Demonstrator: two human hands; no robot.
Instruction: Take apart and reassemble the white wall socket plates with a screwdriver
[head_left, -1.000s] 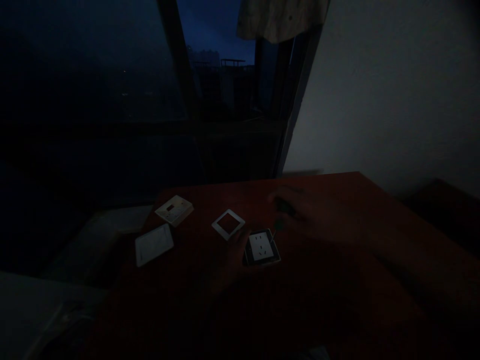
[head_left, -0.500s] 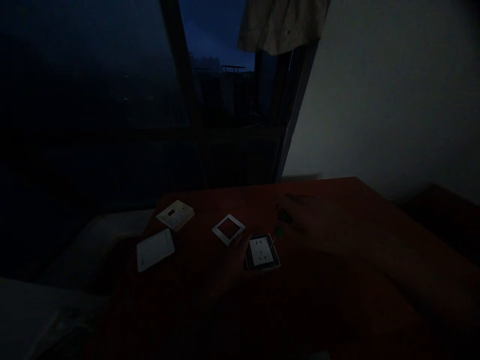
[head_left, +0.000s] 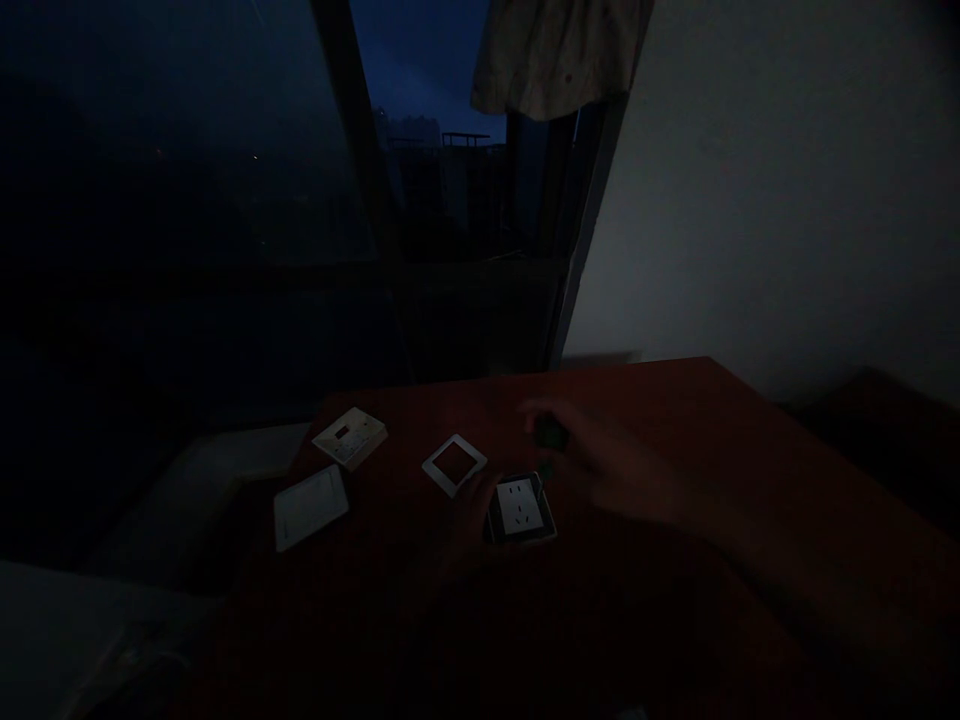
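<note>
The view is very dark. A wall socket [head_left: 519, 505] with a white middle and a dark surround lies face up on the reddish table. My left hand [head_left: 469, 515] is closed around its left side. My right hand [head_left: 592, 455] is closed on the green handle of a screwdriver [head_left: 552, 434], whose shaft slants down to the socket's right edge. I cannot make out exactly what the tip touches. Just beyond my left hand lies a white square frame [head_left: 454, 464] with an open middle.
At the table's left are a white box-like back piece [head_left: 350, 437] and a flat white plate [head_left: 311, 507]. The reddish table [head_left: 645, 385] meets a pale wall [head_left: 750, 200] at the right. A dark window stands behind, with a cloth [head_left: 562, 60] hanging over its top.
My right hand has shifted slightly left and turned, and the screwdriver stands more upright at the socket's right edge. My left hand still holds the socket. The whole view has moved a little.
</note>
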